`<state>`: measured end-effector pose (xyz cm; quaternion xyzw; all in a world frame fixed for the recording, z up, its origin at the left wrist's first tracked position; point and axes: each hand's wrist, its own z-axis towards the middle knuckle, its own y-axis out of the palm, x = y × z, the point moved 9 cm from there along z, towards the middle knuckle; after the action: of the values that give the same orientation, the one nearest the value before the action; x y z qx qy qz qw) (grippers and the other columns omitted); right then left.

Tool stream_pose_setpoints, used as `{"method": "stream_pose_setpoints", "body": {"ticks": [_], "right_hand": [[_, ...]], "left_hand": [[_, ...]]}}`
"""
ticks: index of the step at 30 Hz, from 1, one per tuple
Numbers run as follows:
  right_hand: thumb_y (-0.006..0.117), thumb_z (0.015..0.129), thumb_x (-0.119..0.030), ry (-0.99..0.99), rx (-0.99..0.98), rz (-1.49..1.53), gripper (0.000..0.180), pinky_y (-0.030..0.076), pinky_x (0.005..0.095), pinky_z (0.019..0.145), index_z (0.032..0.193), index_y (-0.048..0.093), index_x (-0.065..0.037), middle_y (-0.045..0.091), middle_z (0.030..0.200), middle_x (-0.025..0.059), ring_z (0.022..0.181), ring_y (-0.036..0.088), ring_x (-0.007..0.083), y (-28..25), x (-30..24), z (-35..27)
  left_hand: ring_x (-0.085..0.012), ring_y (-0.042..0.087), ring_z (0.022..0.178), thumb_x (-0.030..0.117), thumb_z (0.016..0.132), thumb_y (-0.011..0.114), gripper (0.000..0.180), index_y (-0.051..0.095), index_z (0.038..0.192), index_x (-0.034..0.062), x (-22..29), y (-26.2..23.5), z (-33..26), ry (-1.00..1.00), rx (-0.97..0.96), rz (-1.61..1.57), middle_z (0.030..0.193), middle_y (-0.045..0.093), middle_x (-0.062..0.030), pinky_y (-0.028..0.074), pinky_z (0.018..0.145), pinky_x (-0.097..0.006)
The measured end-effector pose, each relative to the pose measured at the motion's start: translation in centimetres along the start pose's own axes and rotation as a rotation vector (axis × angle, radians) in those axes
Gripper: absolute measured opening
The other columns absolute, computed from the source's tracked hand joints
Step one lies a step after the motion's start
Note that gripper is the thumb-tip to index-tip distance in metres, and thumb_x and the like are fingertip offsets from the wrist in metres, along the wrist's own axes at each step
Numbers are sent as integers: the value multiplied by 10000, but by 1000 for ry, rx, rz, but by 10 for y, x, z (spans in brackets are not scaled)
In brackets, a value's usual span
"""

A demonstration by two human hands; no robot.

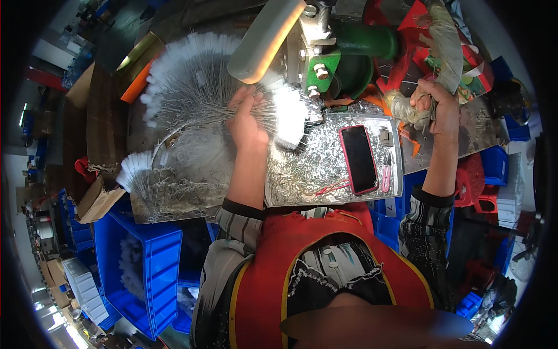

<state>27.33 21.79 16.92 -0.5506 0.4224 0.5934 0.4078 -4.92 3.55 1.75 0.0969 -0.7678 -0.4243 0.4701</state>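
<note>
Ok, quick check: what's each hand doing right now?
Left hand: closed on a fanned bundle of wire-stemmed white brushes.
Right hand: closed around the cloth-wrapped lever handle of the green machine.

Foil-covered bench [302, 168] with phone [358, 159], brushes [192, 87].

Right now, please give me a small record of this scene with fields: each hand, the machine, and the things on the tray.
left hand: holds a bunch of white brushes on wire stems at the machine
right hand: grips the cloth-wrapped lever
machine: green, with bolts
tray: metal, full of wire scraps
on tray: phone, pink clippers
left side: brush pile, blue bin
</note>
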Motion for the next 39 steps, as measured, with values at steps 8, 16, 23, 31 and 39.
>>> {"method": "stream_pose_setpoints", "body": {"ticks": [8,16,23,31,39], "right_hand": [[559,724,-111,15,-42,-14,259,380,269,519,508,452,-16,479,519,98,493,477,174,7,5,-2],[523,724,-18,-525,-12,129,173,394,247,500,554,497,-3,514,540,82,492,493,142,9,42,-7],[526,757,-45,-520,-60,134,163,398,235,512,607,542,16,524,552,68,498,491,115,8,42,-6],[544,728,-49,-324,46,98,161,401,255,518,580,509,5,511,543,80,497,491,144,6,40,-8],[619,689,-110,-120,-11,35,168,413,286,497,601,538,9,474,476,72,432,480,169,7,-11,-4]], "left_hand": [[-211,583,782,-50,786,519,298,451,1076,-39,2,2,-3,13,76,20,1035,547,-197,491,702,-323],[-217,596,803,17,773,594,264,503,1016,-32,-4,4,0,-126,-16,40,956,586,-164,505,709,-332],[-213,592,823,6,725,629,296,539,1002,-48,3,4,-18,-299,-206,340,923,592,-125,501,728,-316],[-213,607,822,-20,751,550,242,539,993,-39,4,11,-14,-176,-279,295,911,613,-160,517,704,-302],[-241,597,851,-53,739,525,290,502,1027,-74,7,7,-11,-114,-263,181,962,599,-194,486,792,-331]]}}
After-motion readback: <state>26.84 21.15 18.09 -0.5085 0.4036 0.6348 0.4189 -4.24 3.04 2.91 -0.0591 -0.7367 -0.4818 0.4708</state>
